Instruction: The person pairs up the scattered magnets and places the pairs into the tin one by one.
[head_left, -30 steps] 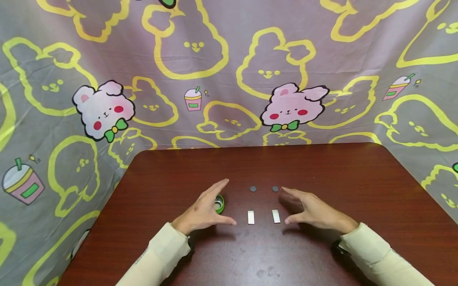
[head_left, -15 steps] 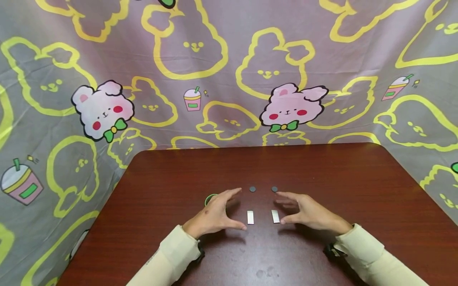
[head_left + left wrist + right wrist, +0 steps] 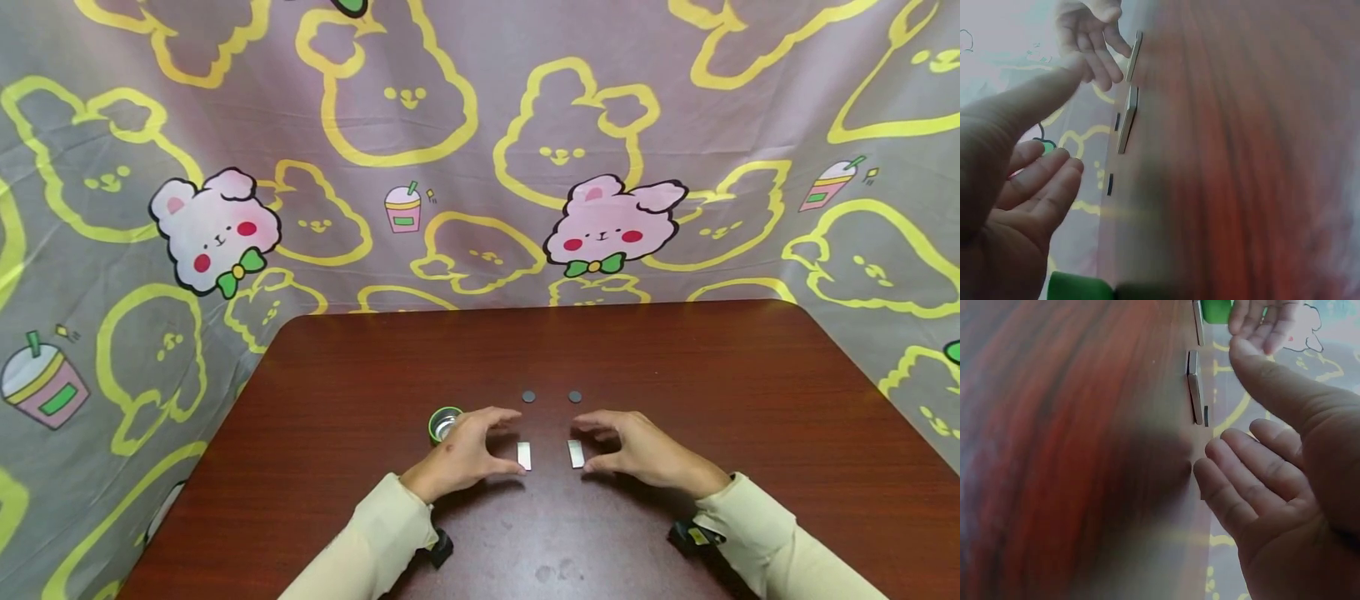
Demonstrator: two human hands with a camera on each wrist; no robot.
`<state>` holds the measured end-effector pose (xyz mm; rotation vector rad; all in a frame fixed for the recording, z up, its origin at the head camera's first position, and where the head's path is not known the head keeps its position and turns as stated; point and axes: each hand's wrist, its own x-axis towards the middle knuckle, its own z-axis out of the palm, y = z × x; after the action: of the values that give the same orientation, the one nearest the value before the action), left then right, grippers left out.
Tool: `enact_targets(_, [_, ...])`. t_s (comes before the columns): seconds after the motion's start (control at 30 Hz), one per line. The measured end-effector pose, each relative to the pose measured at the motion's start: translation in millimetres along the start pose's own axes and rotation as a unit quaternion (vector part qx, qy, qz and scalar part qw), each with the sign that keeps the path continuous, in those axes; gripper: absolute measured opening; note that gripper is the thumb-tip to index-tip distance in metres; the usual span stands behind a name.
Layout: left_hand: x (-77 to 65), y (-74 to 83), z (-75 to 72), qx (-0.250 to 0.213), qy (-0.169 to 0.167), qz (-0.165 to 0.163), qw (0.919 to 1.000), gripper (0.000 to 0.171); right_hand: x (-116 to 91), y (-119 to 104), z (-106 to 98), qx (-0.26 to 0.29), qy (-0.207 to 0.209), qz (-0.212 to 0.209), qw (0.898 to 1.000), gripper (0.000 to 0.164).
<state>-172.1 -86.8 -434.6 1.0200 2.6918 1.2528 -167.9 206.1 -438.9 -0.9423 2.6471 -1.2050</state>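
Note:
Two small white rectangular pieces lie side by side on the brown table, a left one (image 3: 524, 456) and a right one (image 3: 576, 454). My left hand (image 3: 467, 450) hovers just left of the left piece, thumb and fingers spread apart with nothing between them. Mirroring it, my right hand (image 3: 643, 450) is beside the right piece, thumb tip close to its near corner. Beyond the pieces sit a left dark disc (image 3: 528, 397) and a right dark disc (image 3: 575, 397). In the left wrist view, the near white piece (image 3: 1129, 119) stands clear of the relaxed fingers.
A round green container (image 3: 432, 428) with a shiny inside stands behind my left hand, which partly covers it. The table (image 3: 375, 358) reaches to a patterned cloth (image 3: 480, 167) at the back and sides. A dark band (image 3: 438, 548) is on the left wrist.
Both hands have moved inward and slightly nearer, to the outer sides of the white pieces, and the finger-thumb gaps have narrowed. The white pieces and discs have stayed put.

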Motion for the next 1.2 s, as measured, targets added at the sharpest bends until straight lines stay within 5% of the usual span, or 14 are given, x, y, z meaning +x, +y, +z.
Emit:
enact_targets(0.37, [0.2, -7.4, 13.9, -0.092, -0.031, -0.051, 0.9939, 0.060, 3, 4, 4, -0.022, 0.017, -0.008, 1.000, 0.043])
enact_targets(0.83, [0.4, -9.9, 19.1, -0.031, -0.009, -0.043, 0.9986, 0.047, 5, 7, 13, -0.048, 0.047, -0.053, 0.996, 0.034])
enact_targets(1.2, [4.9, -10.6, 22.1, -0.022, -0.009, -0.043, 0.9988, 0.042, 10, 3, 19, -0.050, 0.038, -0.022, 0.998, 0.031])
